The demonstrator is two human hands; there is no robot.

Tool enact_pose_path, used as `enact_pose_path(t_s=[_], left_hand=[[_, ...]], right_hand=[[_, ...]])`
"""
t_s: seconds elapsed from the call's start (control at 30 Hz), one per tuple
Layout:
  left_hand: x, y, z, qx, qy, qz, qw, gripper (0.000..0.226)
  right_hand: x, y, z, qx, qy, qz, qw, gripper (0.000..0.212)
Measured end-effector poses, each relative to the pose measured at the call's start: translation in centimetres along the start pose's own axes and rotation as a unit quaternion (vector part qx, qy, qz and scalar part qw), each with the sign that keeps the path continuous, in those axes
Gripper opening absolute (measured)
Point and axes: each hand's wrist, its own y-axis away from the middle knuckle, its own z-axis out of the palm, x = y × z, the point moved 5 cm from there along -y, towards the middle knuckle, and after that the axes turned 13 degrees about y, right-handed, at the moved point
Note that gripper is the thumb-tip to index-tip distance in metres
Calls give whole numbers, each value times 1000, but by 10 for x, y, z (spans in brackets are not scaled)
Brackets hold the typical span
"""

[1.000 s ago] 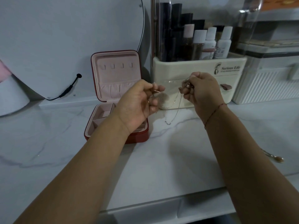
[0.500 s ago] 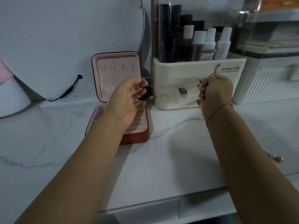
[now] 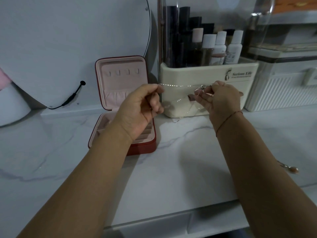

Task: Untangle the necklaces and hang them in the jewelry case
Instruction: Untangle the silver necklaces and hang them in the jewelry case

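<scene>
Head view: one red jewelry case [image 3: 120, 79] stands open, four hooks [image 3: 127, 72] in its lid. Your left hand [image 3: 142, 107] and right hand [image 3: 221, 98] each pinch the silver chain [image 3: 178, 85], taut between them, right of the case; loops hang below, strands uncountable. One pendant [image 3: 293, 169] lies beside your right forearm.

A cream cosmetics organizer [image 3: 205, 73] stood at the back of a white, grey-veined marble countertop [image 3: 171, 169]. Inside it rose dark tubes [image 3: 175, 31] and white-capped bottles [image 3: 219, 47], under a raised clear lid [image 3: 262, 14]. Just right of the organizer sat a ribbed white box [image 3: 281, 90]. Well to its left a large round mirror [image 3: 68, 40] leaned against the wall, with a black cable [image 3: 72, 97] at its lower edge. Farther left was a white rounded object [image 3: 10, 107]. In front of the organizer, below the counter's edge, white drawer fronts [image 3: 154, 227] showed. The light was dim.
</scene>
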Motion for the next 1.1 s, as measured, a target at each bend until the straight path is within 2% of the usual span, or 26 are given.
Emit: enact_pose_path(t_s=[0.07,0.17,0.3,0.33,0.4,0.5,0.67,0.87,0.97,1.1], left_hand=[[-2,1,1,-20,-129,11,991,33],[-4,7,5,-23,-327,33,944,31],[-11,6,3,-3,-453,66,889,23],[-12,5,2,7,-452,70,889,20],[-12,2,-1,19,-407,66,911,11],[-14,-1,-2,6,-322,44,946,22],[-18,1,0,3,-215,14,976,18],[-10,-1,-8,53,-183,47,981,8],[-6,-2,-13,79,-171,62,980,6],[-1,-2,-17,103,-163,75,978,4]], right_hand=[[1,2,5,-44,-12,13,999,16],[0,6,14,-121,51,-9,991,19],[-4,12,25,-190,140,-78,969,16],[-5,14,28,-205,152,-98,962,17],[-6,16,32,-230,177,-133,948,18],[-6,21,36,-265,202,-164,928,17],[-4,32,43,-321,192,-159,914,14],[1,24,38,-256,224,-107,934,15],[2,21,35,-236,253,-109,932,11],[-2,20,31,-197,236,-113,945,9]])
